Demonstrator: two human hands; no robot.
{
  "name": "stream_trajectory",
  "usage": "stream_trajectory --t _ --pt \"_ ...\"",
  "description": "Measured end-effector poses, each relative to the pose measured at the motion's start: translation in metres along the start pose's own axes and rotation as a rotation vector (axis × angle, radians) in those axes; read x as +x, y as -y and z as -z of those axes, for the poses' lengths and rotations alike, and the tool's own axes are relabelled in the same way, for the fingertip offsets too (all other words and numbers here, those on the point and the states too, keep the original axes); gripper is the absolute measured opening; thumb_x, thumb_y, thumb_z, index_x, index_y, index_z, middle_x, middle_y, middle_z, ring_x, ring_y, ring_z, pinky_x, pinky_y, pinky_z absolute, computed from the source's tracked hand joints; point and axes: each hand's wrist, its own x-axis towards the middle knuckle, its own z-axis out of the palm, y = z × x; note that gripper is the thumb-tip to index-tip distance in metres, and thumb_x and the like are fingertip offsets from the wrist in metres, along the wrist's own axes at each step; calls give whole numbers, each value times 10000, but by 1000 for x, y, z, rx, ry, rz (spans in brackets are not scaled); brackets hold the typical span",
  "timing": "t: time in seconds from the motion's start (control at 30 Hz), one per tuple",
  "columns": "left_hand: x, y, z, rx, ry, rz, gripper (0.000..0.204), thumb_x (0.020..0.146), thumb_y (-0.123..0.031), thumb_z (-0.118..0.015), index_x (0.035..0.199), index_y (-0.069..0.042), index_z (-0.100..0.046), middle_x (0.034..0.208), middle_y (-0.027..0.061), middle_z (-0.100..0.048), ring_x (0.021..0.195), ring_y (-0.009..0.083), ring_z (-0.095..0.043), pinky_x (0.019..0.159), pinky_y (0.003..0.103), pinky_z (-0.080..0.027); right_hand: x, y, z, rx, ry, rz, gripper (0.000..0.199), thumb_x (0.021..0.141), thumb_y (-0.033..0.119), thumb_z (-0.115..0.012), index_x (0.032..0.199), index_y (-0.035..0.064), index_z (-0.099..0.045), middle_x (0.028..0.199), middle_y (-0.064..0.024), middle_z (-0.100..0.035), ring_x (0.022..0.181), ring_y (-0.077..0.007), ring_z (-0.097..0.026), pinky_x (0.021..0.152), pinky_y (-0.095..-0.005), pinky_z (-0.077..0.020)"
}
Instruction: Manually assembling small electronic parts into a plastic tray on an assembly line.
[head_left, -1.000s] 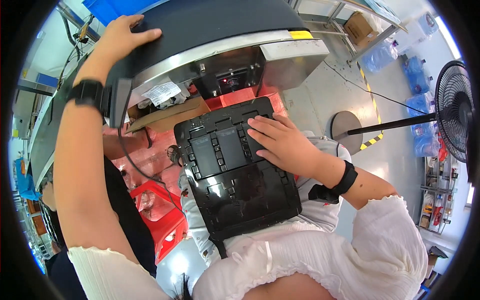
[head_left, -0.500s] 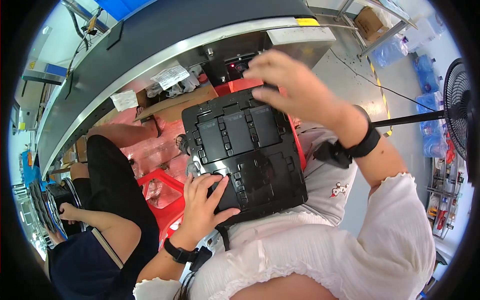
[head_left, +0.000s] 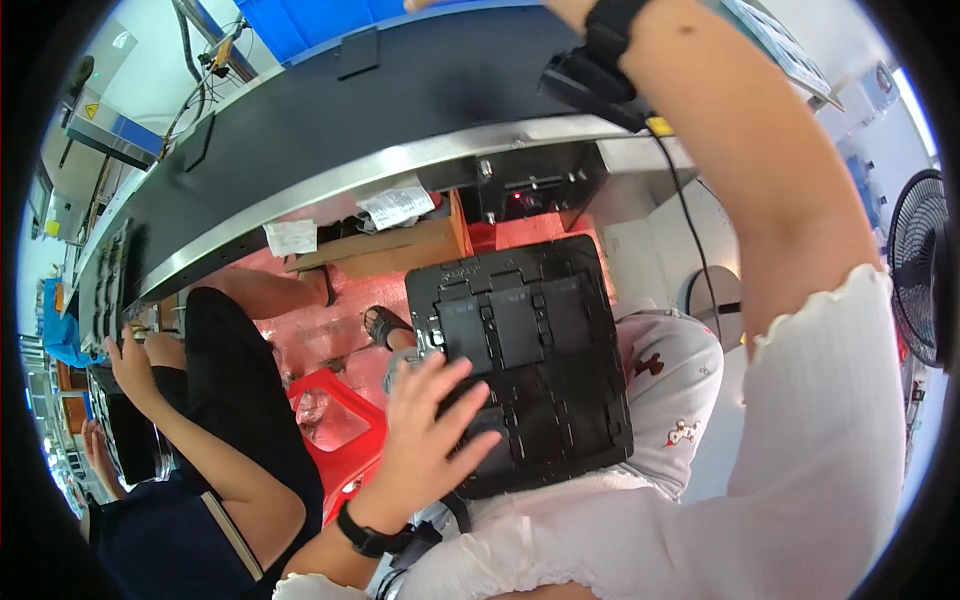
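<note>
A black plastic tray [head_left: 590,400] with moulded compartments lies across my lap. Flat dark rectangular pieces [head_left: 517,328] sit side by side in its far row, and another is partly hidden by my left hand [head_left: 432,425]. That hand hovers at the tray's left side, fingers spread, holding nothing visible. My right arm stretches far forward over the black conveyor belt [head_left: 440,95]. Most of my right hand [head_left: 565,8] is cut off by the top edge, with only its wrist end and a fingertip showing; whatever it holds is hidden.
Flat black pieces [head_left: 360,52] lie on the belt, before a blue bin [head_left: 310,22]. A co-worker at left grips a dark tray [head_left: 105,285] near the belt's edge. Beneath are a cardboard box [head_left: 390,250] and a red stool [head_left: 345,440]. A fan [head_left: 918,265] stands at right.
My right hand has gone from the tray's far edge up and forward over the belt. My left hand has risen from the tray, its fingers spread. The co-worker's hand has moved up toward the belt.
</note>
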Motion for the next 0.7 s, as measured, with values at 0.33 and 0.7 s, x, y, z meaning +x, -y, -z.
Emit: stream_trajectory --t 0.33,0.7 --pt "186 181 211 531 -738 107 410 884 -339 -594 1207 -86 -595 1276 122 -531 1199 276 -479 1010 359 -359 4 6 -26 131 346 -118 634 742 380 -703 1195 -41 -558 1208 -234 -573 1099 -342 -562 935 -408 -445" --pt "281 241 210 277 307 320 722 815 -386 -636 1435 -139 -361 1430 155 -396 1327 270 -353 1072 365 -281 -172 62 76 774 66 -315 347 771 112 -643 1105 15 -648 990 -169 -684 799 -249 -659 778 -336 -521"
